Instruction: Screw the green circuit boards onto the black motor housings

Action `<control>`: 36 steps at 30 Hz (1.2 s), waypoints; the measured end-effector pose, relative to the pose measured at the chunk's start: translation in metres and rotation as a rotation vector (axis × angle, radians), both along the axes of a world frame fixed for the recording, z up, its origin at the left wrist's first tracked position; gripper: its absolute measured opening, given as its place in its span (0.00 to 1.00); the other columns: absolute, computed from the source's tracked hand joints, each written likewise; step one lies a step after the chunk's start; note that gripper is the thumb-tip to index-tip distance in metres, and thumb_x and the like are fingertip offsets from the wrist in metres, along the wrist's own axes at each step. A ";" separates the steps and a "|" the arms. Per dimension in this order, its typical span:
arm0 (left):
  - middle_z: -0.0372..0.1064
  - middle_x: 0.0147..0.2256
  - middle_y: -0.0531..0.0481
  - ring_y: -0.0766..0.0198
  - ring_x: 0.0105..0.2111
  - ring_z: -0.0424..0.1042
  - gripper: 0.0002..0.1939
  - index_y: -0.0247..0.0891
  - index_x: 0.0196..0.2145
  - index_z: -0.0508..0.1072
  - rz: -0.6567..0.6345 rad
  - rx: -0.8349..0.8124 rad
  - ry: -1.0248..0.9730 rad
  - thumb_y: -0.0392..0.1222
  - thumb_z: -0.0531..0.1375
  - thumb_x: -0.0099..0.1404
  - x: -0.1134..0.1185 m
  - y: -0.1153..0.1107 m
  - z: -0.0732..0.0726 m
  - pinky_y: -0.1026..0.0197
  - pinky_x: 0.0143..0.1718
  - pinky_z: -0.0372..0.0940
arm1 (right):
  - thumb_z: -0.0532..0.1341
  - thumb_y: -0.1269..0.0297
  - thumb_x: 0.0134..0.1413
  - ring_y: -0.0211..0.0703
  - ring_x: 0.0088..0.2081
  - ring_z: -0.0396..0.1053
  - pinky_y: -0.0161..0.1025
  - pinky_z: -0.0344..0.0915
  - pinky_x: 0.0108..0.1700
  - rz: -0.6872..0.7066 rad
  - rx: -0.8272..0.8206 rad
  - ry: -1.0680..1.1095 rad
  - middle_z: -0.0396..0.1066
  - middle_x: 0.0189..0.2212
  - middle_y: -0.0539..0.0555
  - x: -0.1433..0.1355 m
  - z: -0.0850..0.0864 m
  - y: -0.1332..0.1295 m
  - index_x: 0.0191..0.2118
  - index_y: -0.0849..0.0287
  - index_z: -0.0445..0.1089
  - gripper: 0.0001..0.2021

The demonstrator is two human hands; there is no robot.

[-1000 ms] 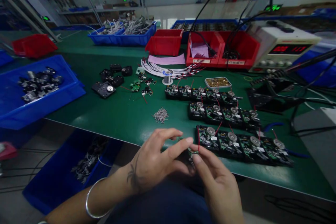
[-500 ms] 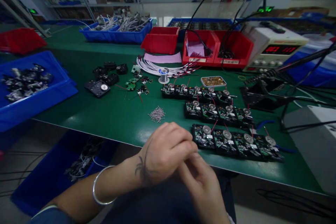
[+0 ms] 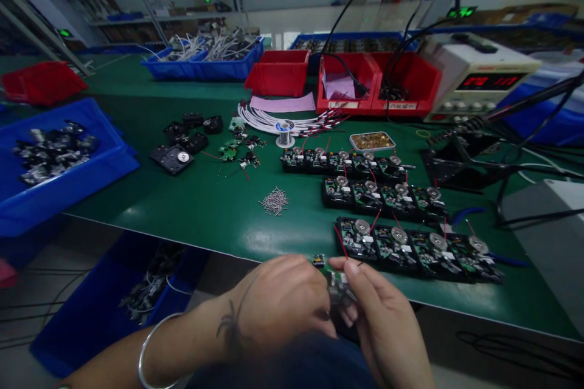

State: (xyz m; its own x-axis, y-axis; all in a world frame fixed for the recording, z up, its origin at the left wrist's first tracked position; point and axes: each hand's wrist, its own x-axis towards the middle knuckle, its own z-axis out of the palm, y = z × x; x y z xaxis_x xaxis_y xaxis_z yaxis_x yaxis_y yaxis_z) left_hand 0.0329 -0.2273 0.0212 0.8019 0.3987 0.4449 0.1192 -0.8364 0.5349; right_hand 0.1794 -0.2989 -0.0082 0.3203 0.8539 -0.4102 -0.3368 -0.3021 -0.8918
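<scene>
Between my two hands, over the table's front edge, is a small green circuit board point(image 3: 338, 282) with a red wire rising from it. My left hand point(image 3: 280, 301), back uppermost, curls around its left side. My right hand point(image 3: 385, 310) pinches its right side between thumb and fingers. Fingers cover much of the board, so its lower part is hidden. Just beyond my right hand lies the nearest row of black housings point(image 3: 415, 249), each fitted with a green board and a round silver part. A pile of small screws point(image 3: 274, 201) sits on the table beyond my left hand.
Two more rows of housings point(image 3: 383, 194) lie behind. Further back are a solder spool point(image 3: 285, 134), white cables point(image 3: 269, 118), a tin point(image 3: 372, 141) and red bins point(image 3: 349, 82). Loose boards point(image 3: 230, 149) and black cases point(image 3: 171, 157) lie left, near a blue bin point(image 3: 109, 158). A power supply point(image 3: 483, 79) stands right.
My hands have moved apart a little and lower, my right hand shifting right. The circuit board and its red wire, hidden before, now show between them.
</scene>
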 end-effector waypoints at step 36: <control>0.73 0.31 0.51 0.67 0.34 0.69 0.04 0.36 0.34 0.71 0.148 -0.233 -0.303 0.38 0.59 0.66 0.008 0.012 -0.020 0.61 0.40 0.64 | 0.66 0.49 0.49 0.29 0.15 0.56 0.27 0.53 0.18 -0.018 0.045 0.069 0.60 0.15 0.44 -0.007 0.007 0.002 0.32 0.61 0.70 0.17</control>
